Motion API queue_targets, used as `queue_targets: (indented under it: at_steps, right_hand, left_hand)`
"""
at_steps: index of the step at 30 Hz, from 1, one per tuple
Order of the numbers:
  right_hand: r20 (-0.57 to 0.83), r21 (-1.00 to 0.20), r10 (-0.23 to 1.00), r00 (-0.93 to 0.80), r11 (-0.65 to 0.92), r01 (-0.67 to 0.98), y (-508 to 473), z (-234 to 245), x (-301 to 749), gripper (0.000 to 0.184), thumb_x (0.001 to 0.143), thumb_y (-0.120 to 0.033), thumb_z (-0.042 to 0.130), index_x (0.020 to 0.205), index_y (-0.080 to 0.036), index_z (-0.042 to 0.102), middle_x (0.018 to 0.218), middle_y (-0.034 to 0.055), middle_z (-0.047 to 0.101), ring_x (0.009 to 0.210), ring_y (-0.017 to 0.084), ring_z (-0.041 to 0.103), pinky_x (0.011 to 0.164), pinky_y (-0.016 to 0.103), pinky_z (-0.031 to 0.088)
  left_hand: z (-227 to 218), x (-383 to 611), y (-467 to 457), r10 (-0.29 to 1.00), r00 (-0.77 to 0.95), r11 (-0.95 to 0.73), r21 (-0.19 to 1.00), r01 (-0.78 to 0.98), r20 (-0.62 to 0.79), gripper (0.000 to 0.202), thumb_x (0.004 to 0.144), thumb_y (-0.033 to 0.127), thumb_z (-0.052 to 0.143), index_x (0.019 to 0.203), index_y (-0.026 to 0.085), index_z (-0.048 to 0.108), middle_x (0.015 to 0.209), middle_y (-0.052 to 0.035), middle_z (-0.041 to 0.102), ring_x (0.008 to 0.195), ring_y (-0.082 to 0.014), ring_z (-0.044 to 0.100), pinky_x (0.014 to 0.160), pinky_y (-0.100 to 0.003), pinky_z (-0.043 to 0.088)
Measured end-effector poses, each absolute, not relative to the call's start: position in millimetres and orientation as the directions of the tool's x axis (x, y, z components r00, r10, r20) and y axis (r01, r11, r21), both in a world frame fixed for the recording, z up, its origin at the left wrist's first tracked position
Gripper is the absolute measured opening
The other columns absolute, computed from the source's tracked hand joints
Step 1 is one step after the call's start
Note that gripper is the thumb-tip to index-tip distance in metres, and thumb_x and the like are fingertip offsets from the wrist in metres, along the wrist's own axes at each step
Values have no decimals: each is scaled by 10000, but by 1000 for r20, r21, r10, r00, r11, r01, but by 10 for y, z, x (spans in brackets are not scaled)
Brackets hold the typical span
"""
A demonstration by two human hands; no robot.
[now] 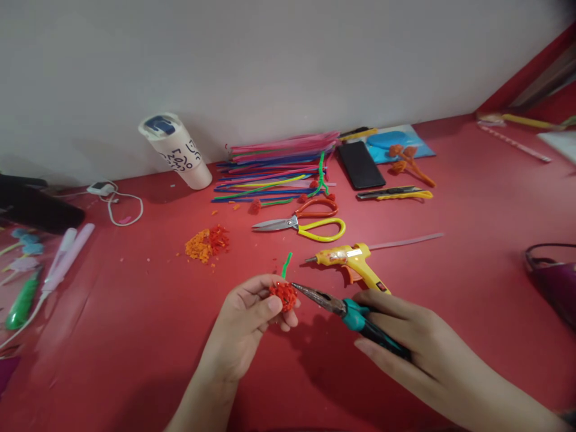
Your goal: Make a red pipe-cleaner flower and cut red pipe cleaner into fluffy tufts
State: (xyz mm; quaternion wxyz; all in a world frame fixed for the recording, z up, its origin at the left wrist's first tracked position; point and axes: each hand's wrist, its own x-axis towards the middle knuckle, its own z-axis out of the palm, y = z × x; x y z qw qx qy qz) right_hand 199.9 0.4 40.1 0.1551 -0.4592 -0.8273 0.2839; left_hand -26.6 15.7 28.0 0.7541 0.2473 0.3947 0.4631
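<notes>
Between the thumb and fingers of my left hand is a fuzzy red pipe-cleaner ball. A short green stem sticks up behind the ball. My right hand is wrapped round a pair of long-nose pliers with teal and black handles. The pliers' tip is at the upper right side of the ball; whether the jaws touch it I cannot tell. Beyond the hands lie a yellow glue gun and scissors with one orange and one yellow handle.
On the red table are orange and red fuzz clippings, a bundle of pipe cleaners, a phone and a utility knife. A white tumbler stands near the wall. At the left lies a pink-and-white corded tool.
</notes>
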Motion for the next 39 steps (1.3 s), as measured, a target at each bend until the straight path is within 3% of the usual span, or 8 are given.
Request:
queue_targets:
  at_steps: [5,13,20,29,39]
  right_hand:
    - [13,-589,844,-536,440,678,-21,429,2002,204,856,-266,426,851,-198,619,924,83,598,795,181,599,692,301,514]
    - [-75,-682,830,-552,361,636,-19,469,1992,187,864,-244,420,841,-210,603,948,67,571,815,158,577,713,285,504]
    - [-57,-633,834,-549,395,666,-16,465,1992,208,865,-257,414,905,-221,615,961,65,576,861,170,587,767,306,508]
    - [-25,-627,849,-528,398,670,-10,467,2014,184,834,-265,469,709,-219,597,892,52,602,897,182,599,746,273,523]
    - [-54,-613,833,-551,408,676,17,502,2012,198,854,-268,446,838,-214,637,936,75,594,802,170,601,721,305,522]
  left_hand:
    - [298,-269,153,892,247,452,739,-499,-379,209,633,230,726,809,137,663,665,-60,697,506,-107,601,480,-181,454]
    - [295,-278,163,899,243,439,751,-494,-365,203,639,232,720,812,145,660,676,-53,696,512,-107,603,488,-188,456]
    - [324,-275,167,900,197,435,795,-423,-388,237,598,246,744,790,137,661,616,-27,666,493,-118,593,487,-217,462]
    - [320,-285,165,900,194,435,810,-393,-389,242,584,238,752,790,141,669,594,-26,660,478,-117,586,474,-211,443]
    - [310,-342,182,890,216,454,834,-315,-402,242,592,208,741,810,134,665,572,-31,659,479,-126,592,475,-213,443]
